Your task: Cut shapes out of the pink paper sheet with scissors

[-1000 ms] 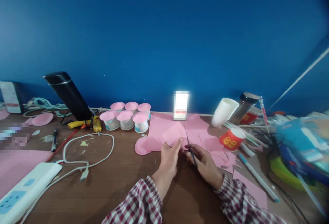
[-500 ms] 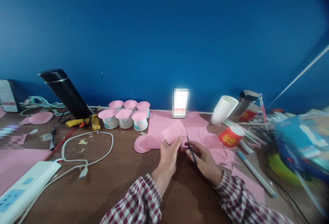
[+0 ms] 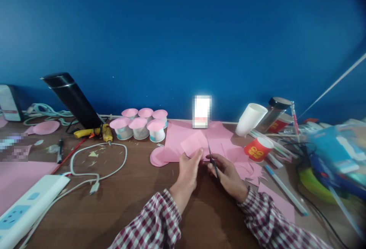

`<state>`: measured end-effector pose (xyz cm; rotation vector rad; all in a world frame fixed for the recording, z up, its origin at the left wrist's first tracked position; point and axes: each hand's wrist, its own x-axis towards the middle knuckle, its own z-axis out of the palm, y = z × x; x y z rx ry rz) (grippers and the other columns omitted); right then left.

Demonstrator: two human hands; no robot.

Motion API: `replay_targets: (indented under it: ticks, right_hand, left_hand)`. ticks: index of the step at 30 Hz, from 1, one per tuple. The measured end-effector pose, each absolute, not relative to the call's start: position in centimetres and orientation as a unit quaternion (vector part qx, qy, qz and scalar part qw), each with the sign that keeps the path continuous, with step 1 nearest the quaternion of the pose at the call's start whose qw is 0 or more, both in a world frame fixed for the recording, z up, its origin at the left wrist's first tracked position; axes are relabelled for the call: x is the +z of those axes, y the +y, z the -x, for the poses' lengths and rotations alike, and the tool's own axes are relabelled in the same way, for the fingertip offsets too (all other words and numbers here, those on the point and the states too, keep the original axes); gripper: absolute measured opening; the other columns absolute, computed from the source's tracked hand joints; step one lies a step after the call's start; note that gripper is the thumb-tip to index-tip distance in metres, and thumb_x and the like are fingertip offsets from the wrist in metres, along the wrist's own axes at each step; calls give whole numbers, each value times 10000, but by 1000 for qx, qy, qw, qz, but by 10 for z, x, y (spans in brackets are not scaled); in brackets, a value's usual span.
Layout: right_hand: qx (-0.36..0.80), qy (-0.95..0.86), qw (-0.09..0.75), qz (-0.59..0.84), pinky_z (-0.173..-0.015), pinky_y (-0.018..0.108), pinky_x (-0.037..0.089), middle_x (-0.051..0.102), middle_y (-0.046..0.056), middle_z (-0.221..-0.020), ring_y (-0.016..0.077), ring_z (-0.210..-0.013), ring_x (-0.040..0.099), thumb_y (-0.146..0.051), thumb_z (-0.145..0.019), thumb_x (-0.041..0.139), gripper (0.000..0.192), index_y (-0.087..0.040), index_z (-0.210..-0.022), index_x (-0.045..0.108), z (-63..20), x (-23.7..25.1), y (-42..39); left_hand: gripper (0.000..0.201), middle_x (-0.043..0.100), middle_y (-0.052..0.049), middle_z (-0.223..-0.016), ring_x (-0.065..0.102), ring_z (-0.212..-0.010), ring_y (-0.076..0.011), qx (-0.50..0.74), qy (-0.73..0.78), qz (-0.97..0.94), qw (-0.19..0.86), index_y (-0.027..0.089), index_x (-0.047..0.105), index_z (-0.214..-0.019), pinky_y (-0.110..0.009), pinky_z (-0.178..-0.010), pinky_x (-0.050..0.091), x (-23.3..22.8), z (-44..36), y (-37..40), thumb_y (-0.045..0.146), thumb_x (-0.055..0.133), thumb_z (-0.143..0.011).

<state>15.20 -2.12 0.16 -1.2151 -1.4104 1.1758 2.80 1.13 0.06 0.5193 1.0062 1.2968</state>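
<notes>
I note little change from a second ago: left hand [image 3: 187,171] still pinches the pink paper [image 3: 194,143] above the table [image 3: 128,199]; right hand [image 3: 228,174], closed on the scissors [image 3: 212,159], blades at the paper's edge. Cutting continues.

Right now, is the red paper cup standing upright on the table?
No, the red paper cup lies tipped on its side, right of the hands.
</notes>
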Motion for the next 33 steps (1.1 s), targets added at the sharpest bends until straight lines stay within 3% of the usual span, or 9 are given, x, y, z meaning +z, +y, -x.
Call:
replay_targets:
  ticks: [6, 33]
  right_hand:
    - [475, -576, 452, 488, -591, 268, 443, 616, 35, -765, 151, -659, 539, -461, -803, 646, 400, -164, -1055, 557, -153, 0, -20]
    - [460, -576, 454, 500, -557, 261, 453, 627, 32, -719, 148, -613, 541, -463, -791, 654, 414, -154, -1056, 579, -154, -3, -20]
  left_hand:
    - [387, 536, 14, -515, 503, -482, -106, 572, 449, -216, 651, 145, 530, -604, -252, -494, 413, 4, -28, 11, 402, 811, -533]
    - [395, 532, 21, -509, 506, -458, -104, 574, 441, -218, 654, 147, 535, -639, -239, -457, 416, 2, -29, 11, 412, 808, -533]
